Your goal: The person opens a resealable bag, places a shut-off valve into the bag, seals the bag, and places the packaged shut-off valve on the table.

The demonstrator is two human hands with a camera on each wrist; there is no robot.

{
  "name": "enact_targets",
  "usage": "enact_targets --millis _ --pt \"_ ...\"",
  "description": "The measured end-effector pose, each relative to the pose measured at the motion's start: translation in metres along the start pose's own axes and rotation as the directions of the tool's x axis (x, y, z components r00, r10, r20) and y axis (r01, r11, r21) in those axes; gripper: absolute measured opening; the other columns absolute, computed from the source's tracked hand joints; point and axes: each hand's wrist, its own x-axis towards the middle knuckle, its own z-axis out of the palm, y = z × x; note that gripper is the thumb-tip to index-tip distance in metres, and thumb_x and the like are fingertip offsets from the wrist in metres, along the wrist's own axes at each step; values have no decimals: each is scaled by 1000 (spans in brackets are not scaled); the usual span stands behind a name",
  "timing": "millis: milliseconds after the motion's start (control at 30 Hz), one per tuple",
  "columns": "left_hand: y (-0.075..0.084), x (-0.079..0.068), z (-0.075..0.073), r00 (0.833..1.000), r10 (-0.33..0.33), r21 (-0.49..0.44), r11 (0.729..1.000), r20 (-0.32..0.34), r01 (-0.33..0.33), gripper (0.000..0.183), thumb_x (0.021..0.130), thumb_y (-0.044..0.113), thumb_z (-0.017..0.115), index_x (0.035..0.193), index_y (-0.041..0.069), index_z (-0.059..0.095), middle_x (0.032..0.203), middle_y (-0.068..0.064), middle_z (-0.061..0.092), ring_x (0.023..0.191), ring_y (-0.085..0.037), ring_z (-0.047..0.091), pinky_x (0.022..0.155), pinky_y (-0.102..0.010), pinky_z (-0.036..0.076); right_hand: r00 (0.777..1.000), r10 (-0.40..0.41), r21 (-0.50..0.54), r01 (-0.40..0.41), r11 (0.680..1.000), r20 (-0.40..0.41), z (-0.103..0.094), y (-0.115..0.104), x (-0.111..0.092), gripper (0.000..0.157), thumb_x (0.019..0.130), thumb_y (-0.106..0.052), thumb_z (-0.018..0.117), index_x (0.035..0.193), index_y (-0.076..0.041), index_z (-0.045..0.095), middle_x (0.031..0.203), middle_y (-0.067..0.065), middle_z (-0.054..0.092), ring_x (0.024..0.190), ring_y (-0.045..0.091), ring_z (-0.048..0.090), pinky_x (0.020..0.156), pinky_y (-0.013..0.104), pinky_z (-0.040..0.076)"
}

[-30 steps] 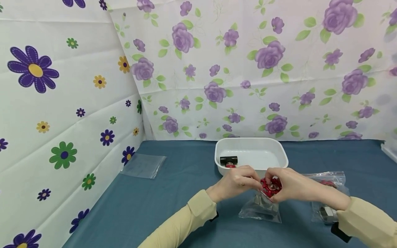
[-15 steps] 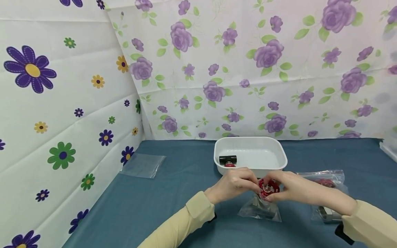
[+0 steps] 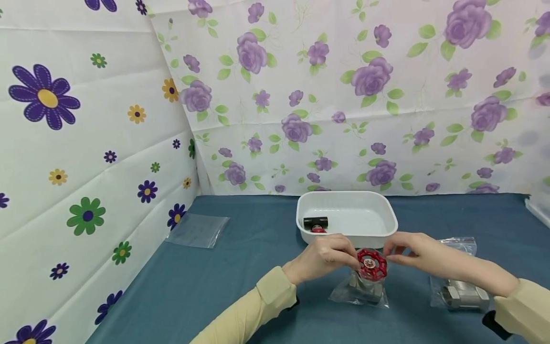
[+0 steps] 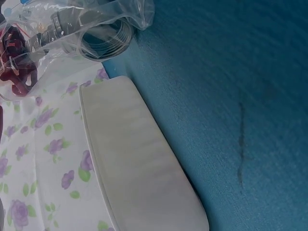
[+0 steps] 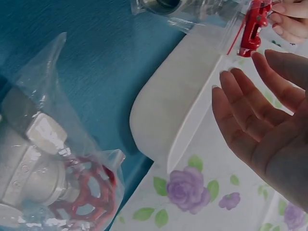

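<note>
A metal valve (image 3: 365, 285) with a red handwheel (image 3: 372, 264) stands in a clear zip bag (image 3: 341, 292) before the white tray. My left hand (image 3: 326, 253) pinches at the wheel's left edge; whether its fingertips hold the wheel or bag film I cannot tell. My right hand (image 3: 423, 255) is just right of the wheel, and the right wrist view shows its fingers (image 5: 236, 103) loosely bent, holding nothing. In the left wrist view the valve's threaded end (image 4: 106, 41) lies inside the bag film, and my left fingers are mostly out of sight.
Behind the hands stands a white tray (image 3: 388, 229) holding a black and red part (image 3: 315, 223). Another bagged valve (image 3: 466, 294) with a red handwheel (image 5: 86, 192) lies to the right. A flat clear bag (image 3: 199, 230) lies at the left, beside the flowered cloth (image 3: 107, 191).
My right hand has released the red handwheel and moved a little to the right. The wheel now shows in full. My left hand has stayed at its left edge.
</note>
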Motion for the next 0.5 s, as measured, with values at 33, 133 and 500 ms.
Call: enact_targets --millis 33,133,500 --pt "0 0 0 1000 2 3 1000 -1 -2 8 82 7 67 86 10 72 87 -1 61 88 -6 53 81 -15 39 1000 3 10 -3 1000 16 0 2 0 9 90 -18 58 99 -17 57 90 -9 55 80 10 56 59 27 48" --pt "0 -1 -1 1000 8 10 1000 -4 -8 7 82 6 67 86 10 72 87 -1 61 87 -6 53 81 -15 39 998 2 23 -3 1000 59 1 7 1 12 89 -15 59 102 -17 57 93 -8 55 80 10 55 59 28 48" --pt "-1 -3 -3 1000 4 -4 1000 -7 -4 6 82 7 67 85 10 72 89 -1 61 88 -6 52 81 -15 39 919 -391 -134 381 915 -53 12 22 6 20 74 -1 71 79 -19 63 77 -11 59 64 1 54 50 14 44"
